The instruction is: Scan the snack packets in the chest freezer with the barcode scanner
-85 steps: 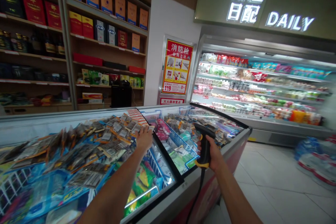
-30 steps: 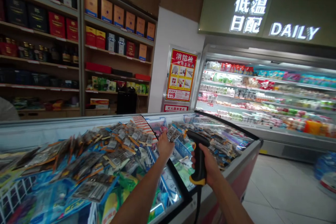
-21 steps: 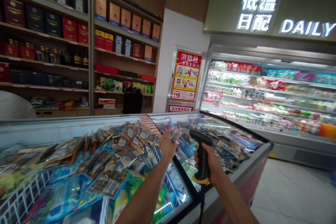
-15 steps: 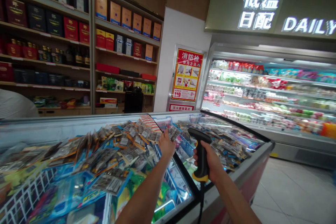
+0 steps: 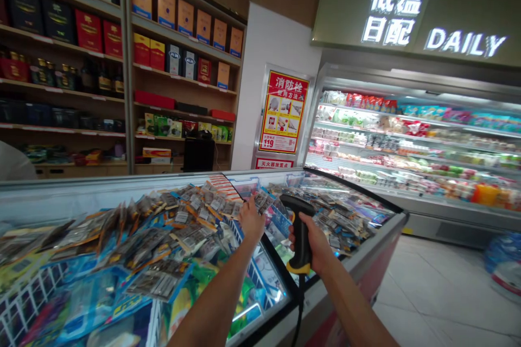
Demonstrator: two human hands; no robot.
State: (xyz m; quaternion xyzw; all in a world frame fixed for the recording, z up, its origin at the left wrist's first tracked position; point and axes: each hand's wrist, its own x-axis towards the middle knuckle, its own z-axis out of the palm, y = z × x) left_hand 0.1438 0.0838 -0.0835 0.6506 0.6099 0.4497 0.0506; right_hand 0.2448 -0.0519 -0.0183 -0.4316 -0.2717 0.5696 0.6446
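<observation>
Shelves of boxes rise well beyond the left hand, running off the frame's left side, and a lit fridge stands beyond the right hand, cut off at the right. Pinched in the left hand's narrowed fingers, a small packet pokes out past the tips; its print is too blurred to read, and the grip's far side is hidden. Closed around a scanner, the right hand covers part of the handle; its thumb and trigger are hard to make out. From below that hand a cable drops out of frame. Left of the left hand, packets lie heaped over a basket, most of which is hidden or cut off. Between the hands, the scanner's head is near the packet, apart from it. Below both, a black bar crosses the freezer. Right of the right hand runs the freezer's rim, then floor reaching to half-cut bottles.
</observation>
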